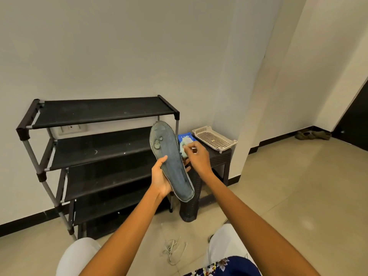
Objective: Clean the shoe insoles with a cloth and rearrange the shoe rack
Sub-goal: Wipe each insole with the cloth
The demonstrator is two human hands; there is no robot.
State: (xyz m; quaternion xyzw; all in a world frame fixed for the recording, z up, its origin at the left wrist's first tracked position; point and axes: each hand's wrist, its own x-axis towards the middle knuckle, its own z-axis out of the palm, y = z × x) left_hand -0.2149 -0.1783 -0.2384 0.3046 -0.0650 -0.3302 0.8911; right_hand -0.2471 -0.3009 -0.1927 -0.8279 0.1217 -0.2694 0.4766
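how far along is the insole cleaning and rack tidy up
Done: rack shelves show no shoes. In hand: left hand holds an insole; right hand pinches a cloth beside it. Left: worn patches near the toe remain, rack not rearranged.

A worn blue insole (171, 160) is held up in front of a black shoe rack (95, 156).

The insole is gripped from below by the left hand (160, 179). A small pale cloth (183, 149) is pinched in the right hand (196, 158), right beside the insole's edge. A white basket (214, 138) and a blue packet (185, 138) are seen on a dark stool (217, 162).
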